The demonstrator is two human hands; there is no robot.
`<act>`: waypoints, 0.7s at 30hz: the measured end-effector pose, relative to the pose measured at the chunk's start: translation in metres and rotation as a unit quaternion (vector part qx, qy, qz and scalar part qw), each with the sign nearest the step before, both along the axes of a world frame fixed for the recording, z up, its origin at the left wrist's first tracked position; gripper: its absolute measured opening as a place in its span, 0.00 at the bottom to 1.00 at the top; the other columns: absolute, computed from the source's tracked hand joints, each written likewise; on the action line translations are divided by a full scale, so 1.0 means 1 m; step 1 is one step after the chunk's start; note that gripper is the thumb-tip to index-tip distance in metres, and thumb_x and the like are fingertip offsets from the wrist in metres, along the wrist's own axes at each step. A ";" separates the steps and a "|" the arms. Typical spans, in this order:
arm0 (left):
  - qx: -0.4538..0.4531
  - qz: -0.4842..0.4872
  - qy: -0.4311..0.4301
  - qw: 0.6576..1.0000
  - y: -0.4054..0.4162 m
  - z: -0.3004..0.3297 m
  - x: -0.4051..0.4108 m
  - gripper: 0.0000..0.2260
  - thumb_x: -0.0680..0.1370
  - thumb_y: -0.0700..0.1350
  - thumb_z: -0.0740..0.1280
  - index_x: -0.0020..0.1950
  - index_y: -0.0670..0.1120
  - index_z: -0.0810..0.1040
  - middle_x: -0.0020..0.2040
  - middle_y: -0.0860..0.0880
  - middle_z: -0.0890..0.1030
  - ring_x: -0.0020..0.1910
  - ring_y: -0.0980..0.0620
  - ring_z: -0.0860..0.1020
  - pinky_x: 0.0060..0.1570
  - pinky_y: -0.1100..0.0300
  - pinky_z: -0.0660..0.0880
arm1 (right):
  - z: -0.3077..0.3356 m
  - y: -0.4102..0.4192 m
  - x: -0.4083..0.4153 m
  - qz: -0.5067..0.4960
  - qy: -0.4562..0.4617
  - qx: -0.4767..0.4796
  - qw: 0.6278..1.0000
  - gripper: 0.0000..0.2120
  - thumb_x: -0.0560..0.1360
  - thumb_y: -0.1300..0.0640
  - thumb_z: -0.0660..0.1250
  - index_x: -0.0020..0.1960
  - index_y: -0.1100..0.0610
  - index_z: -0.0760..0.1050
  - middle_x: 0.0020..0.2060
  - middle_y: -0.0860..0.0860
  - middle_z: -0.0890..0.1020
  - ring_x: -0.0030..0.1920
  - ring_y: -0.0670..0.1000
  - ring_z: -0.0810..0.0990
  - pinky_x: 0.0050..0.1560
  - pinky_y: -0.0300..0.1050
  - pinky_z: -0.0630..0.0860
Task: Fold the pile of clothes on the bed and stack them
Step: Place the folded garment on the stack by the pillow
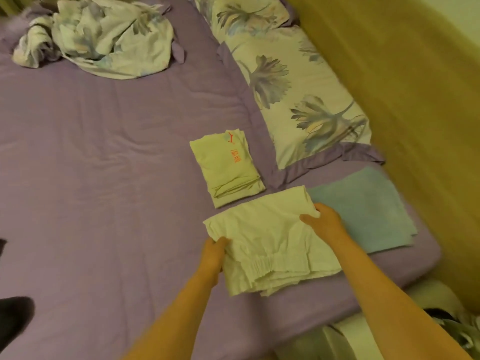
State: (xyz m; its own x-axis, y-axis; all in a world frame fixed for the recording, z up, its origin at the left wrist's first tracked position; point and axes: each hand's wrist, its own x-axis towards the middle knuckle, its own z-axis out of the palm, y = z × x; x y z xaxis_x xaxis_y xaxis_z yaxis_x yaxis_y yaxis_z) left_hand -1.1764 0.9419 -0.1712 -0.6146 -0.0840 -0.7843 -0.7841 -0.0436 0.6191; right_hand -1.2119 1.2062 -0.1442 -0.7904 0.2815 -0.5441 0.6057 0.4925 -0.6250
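Fingers of my left hand [214,252] curl round the left edge of the pale folded garment [270,242], pinching the cloth near its far-left corner. Well to the left of that hand, at the frame's edge, I see a dark shape [14,318] I cannot identify, and far beyond, a crumpled floral cloth [104,37] lies on the purple bedsheet [104,165]. Between my two hands the garment lies flat, its elastic waistband [259,263] toward me. Just beyond it, almost touching its far edge, I see a folded pale shirt with orange print [228,167]. My right hand [323,220] grips the garment's right side, thumb on top and fingers tucked into the cloth. Just right of that hand lies a folded light-blue towel [363,206], partly under the garment's corner, with a floral pillow [298,87] beyond it.
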 end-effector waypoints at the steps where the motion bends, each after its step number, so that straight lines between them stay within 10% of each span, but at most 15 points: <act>1: 0.003 -0.012 -0.002 1.000 0.026 0.002 -0.005 0.10 0.80 0.42 0.59 0.61 0.46 0.74 0.51 0.45 0.81 0.49 0.44 0.79 0.44 0.48 0.79 | 0.002 0.025 -0.003 0.001 0.001 0.018 1.000 0.14 0.75 0.57 0.68 0.59 0.61 0.75 0.52 0.55 0.79 0.48 0.54 0.76 0.48 0.48 0.73; 7: 0.067 -0.056 -0.004 0.996 0.153 0.015 -0.032 0.08 0.81 0.40 0.60 0.52 0.54 0.70 0.48 0.53 0.78 0.45 0.52 0.79 0.32 0.59 0.77 | 0.004 0.146 -0.023 0.015 0.000 0.114 0.993 0.16 0.76 0.55 0.68 0.60 0.63 0.74 0.55 0.60 0.80 0.50 0.58 0.77 0.48 0.51 0.73; 11: 0.091 -0.074 -0.001 0.993 0.208 0.008 -0.049 0.06 0.82 0.41 0.60 0.56 0.50 0.71 0.49 0.51 0.79 0.46 0.50 0.79 0.37 0.56 0.78 | 0.007 0.201 -0.040 0.009 -0.008 0.174 0.985 0.24 0.76 0.54 0.68 0.68 0.61 0.69 0.67 0.60 0.72 0.66 0.61 0.70 0.58 0.55 0.72; 17: 0.052 -0.155 -0.018 0.986 0.249 -0.022 -0.065 0.04 0.81 0.41 0.61 0.55 0.46 0.69 0.50 0.42 0.77 0.49 0.42 0.78 0.46 0.49 0.79 | -0.010 0.242 -0.047 0.023 -0.068 0.217 0.974 0.22 0.77 0.53 0.67 0.68 0.58 0.68 0.62 0.59 0.76 0.59 0.62 0.75 0.56 0.57 0.74; 21: -0.043 -0.258 -0.035 0.965 0.239 -0.035 -0.060 0.12 0.80 0.43 0.62 0.62 0.47 0.65 0.59 0.38 0.75 0.56 0.41 0.77 0.50 0.54 0.74 | -0.024 0.231 -0.038 0.116 -0.117 0.301 0.939 0.34 0.77 0.50 0.66 0.77 0.53 0.53 0.74 0.53 0.61 0.69 0.60 0.67 0.65 0.57 0.68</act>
